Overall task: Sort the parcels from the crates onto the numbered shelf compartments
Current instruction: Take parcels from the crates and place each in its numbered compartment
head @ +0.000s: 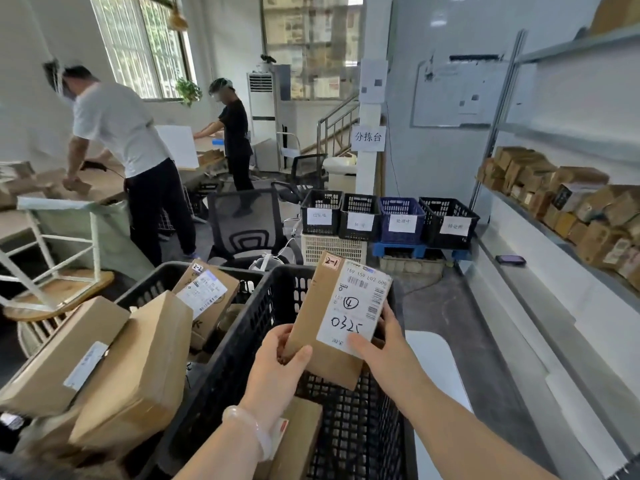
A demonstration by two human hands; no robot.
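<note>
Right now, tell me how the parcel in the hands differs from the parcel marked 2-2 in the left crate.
The held parcel is marked 2-1; the crate parcel is marked 2-2. The held parcel is gripped by the left hand and right hand; the crate parcel lies tilted in the left crate, untouched. Both are brown cardboard with white shipping labels.
</note>
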